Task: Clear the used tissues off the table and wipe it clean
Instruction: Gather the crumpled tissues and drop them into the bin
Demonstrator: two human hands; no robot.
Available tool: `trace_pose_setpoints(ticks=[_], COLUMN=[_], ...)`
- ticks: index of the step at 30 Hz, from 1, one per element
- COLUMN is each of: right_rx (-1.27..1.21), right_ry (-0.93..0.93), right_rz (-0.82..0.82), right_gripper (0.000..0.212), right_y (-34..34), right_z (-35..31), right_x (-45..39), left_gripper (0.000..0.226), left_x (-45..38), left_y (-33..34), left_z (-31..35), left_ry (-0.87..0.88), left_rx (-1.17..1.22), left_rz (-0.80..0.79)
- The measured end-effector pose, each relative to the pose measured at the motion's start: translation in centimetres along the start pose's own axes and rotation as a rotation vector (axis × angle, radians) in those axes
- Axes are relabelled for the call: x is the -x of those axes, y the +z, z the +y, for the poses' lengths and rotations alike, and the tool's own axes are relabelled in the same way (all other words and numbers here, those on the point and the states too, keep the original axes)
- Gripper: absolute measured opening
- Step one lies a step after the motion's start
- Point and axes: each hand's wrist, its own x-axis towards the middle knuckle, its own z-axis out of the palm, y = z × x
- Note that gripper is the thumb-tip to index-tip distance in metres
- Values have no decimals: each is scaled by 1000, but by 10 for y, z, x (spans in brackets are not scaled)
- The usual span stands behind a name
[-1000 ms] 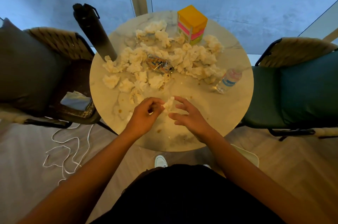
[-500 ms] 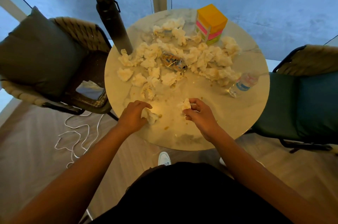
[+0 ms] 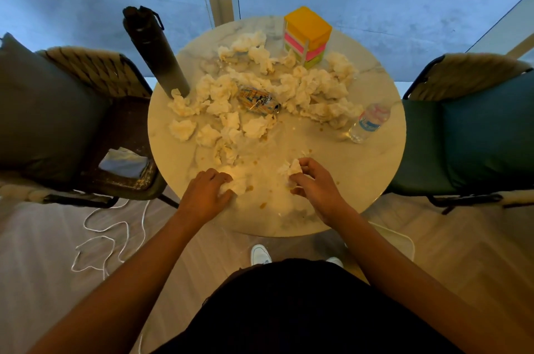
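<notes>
A round marble table (image 3: 375,169) carries several crumpled white tissues (image 3: 315,88) heaped across its middle and far half. Small brown crumbs and smears dot the near half. My left hand (image 3: 206,192) grips a wad of tissue (image 3: 238,186) pressed against the tabletop near the front left. My right hand (image 3: 315,184) holds another crumpled tissue (image 3: 291,167) just above the surface, front centre. The two hands are apart, with bare tabletop between them.
A black flask (image 3: 154,50) stands at the table's left edge. A crushed can (image 3: 258,100) lies among the tissues, a plastic bottle (image 3: 368,122) on its side at right, a coloured box (image 3: 307,36) at the back. Chairs flank both sides; a white cord (image 3: 109,235) lies on the floor.
My hands met over one tissue a second ago; they have since parted, each holding a piece. The left hand has gone down and left onto the tabletop.
</notes>
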Motion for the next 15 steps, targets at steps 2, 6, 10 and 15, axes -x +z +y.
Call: trace_pose_setpoints(ticks=[2, 6, 10, 15], right_rx=[-38, -80, -31, -99], right_ry=[18, 25, -21, -20], right_rz=[12, 94, 174, 268], right_gripper=[11, 8, 10, 8], right_y=[-2, -11, -32, -76], right_z=[0, 1, 2, 14], right_x=[2, 10, 23, 43], left_gripper=[47, 33, 26, 24], left_x=[-5, -18, -27, -28], left_y=[-5, -18, -20, -4], left_z=[8, 50, 99, 160], left_ry=[60, 121, 106, 154], left_rx=[73, 288, 448, 560], left_rz=[110, 175, 27, -85])
